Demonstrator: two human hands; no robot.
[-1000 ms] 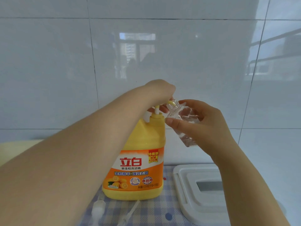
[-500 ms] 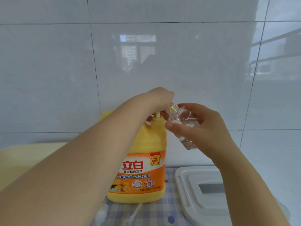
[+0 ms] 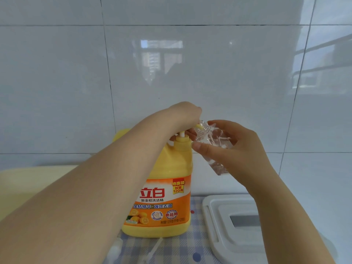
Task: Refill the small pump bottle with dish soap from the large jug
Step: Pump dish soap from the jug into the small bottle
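Still, left hand [image 3: 187,113] presses the jug [image 3: 162,187] pump (stem risen slightly), right hand [image 3: 234,149] gripping the bottle [image 3: 211,141].

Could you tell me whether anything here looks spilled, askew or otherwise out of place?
No spill shows. The clear bottle is tilted, mouth at the jug nozzle. Its removed pump lies loose on the cloth, as a refill requires.

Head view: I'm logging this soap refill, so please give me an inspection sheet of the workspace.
Surface: checked cloth under the jug.
Job's things: yellow jug upright; clear small bottle tilted, mouth at the jug's pump spout.
Clutter: white lid; loose pump head lying on the cloth.
Hands: left hand presses the jug's pump; right hand holds the bottle.
Cables: nothing seen.
Surroundings: white tiled wall.
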